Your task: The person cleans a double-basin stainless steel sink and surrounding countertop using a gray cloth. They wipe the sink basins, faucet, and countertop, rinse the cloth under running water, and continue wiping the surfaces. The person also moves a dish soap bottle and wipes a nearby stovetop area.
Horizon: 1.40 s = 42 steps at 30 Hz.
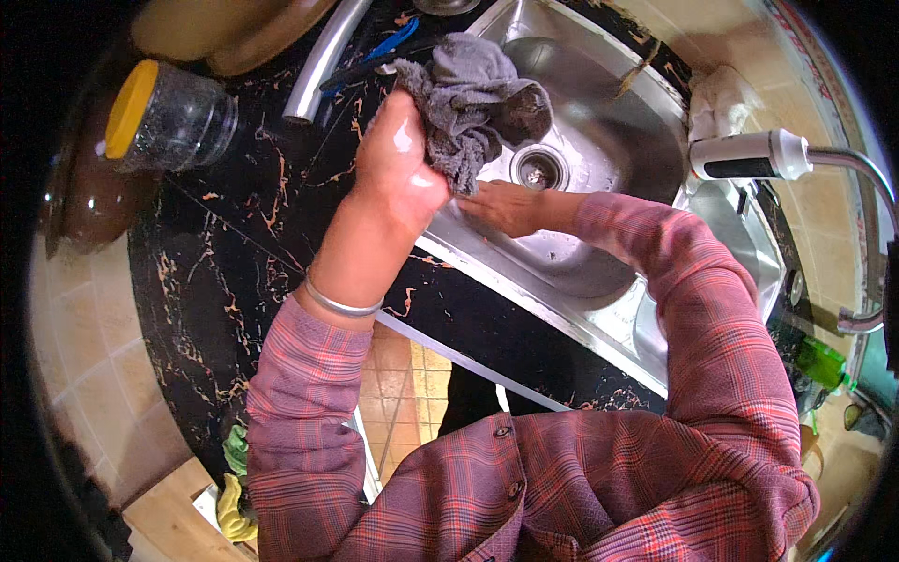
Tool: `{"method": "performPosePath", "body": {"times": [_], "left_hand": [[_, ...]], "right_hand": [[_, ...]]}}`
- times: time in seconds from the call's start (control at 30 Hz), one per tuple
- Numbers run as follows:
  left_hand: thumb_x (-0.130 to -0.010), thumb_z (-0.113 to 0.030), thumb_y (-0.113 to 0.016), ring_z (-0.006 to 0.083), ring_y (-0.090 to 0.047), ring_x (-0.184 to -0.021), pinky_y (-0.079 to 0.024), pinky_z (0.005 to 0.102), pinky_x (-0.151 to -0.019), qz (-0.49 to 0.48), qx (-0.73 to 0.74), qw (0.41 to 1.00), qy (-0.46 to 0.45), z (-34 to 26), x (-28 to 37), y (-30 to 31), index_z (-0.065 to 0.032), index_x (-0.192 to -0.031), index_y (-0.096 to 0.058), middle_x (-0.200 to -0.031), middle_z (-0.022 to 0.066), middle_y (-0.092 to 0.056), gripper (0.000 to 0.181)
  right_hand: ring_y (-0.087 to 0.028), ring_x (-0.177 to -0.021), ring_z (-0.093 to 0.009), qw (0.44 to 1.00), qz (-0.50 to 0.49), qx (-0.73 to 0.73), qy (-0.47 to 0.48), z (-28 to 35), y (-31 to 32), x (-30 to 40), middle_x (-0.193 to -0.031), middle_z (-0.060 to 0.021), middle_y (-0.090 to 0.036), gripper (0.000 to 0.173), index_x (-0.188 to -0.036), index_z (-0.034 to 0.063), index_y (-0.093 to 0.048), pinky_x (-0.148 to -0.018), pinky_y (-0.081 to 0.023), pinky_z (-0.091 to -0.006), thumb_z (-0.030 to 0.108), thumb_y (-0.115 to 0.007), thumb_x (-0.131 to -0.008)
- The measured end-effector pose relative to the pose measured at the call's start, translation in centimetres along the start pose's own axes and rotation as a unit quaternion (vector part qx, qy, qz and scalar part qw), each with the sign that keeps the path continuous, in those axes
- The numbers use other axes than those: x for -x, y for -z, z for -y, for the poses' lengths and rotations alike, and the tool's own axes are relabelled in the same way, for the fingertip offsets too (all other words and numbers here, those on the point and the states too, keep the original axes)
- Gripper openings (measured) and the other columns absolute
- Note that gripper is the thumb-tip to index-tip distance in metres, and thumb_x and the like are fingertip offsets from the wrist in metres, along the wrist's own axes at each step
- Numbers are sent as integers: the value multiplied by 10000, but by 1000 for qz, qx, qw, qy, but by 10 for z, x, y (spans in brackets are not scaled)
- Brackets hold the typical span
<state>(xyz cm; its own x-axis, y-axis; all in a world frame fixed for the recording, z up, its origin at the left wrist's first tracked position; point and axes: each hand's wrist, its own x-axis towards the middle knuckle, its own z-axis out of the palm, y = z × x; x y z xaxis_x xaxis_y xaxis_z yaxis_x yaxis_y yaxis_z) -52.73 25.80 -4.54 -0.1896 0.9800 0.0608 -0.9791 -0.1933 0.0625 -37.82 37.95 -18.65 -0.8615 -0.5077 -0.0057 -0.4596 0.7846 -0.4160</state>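
A crumpled grey cloth [477,105] hangs bunched over the near left side of the stainless steel sink [583,260]. My left hand [399,151] grips its left side, with the fingers mostly hidden behind the fabric. Below the cloth's lower end, my right hand [509,208] reaches over the basin, fingertips at or very near the fabric. Whether those fingertips pinch the cloth cannot be made out. Just beyond the right hand is the round drain strainer [539,167]. A metal bangle [342,303] circles my left wrist.
A faucet with a white body [748,158] stands at the right. On the black marbled counter [232,246] are a clear jar with a yellow lid [172,116], a metal tube [326,60] and a blue-handled item [392,38]. A green bottle [822,362] sits far right.
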Motion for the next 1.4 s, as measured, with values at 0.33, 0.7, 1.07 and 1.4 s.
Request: {"method": "performPosePath", "body": {"times": [0.33,0.7,1.07,1.4], "left_hand": [[-961,-262,-424,336,-571,-1106,-432,502,-994,41,18,999,15,-3,-12,-14,-34,-1216,-551,-1205,148,-595,366],[-977,-258,-380,316,-562,-1115,-427,487,-1008,-270,-186,936,-126,29,-10,-49,-33,-1222,-540,-1206,140,-587,370],[-967,-237,-395,326,-567,-1109,-426,497,-1004,53,33,998,21,0,-1,-3,-29,-1208,-557,-1187,146,-602,356],[-976,-282,-384,297,-567,-1098,-429,469,-997,20,-8,1000,8,9,6,-9,-45,-1226,-542,-1208,127,-590,379]], "right_hand": [[-603,-956,-391,896,123,-9,-428,-84,70,114,-1003,-195,-639,285,-1061,41,-621,-811,-502,-432,110,-525,-802],[-602,-720,-206,951,260,140,-91,-83,15,136,-857,-111,-661,210,-899,53,-685,-666,-478,-367,116,-572,-734],[-636,-768,-312,937,30,-105,-332,-67,20,93,-865,-139,-681,265,-1008,76,-645,-668,-510,-413,152,-521,-787],[-608,-1016,-338,838,443,56,-313,-56,41,139,-1023,-190,-655,329,-1026,34,-663,-864,-485,-421,98,-593,-711]]}}
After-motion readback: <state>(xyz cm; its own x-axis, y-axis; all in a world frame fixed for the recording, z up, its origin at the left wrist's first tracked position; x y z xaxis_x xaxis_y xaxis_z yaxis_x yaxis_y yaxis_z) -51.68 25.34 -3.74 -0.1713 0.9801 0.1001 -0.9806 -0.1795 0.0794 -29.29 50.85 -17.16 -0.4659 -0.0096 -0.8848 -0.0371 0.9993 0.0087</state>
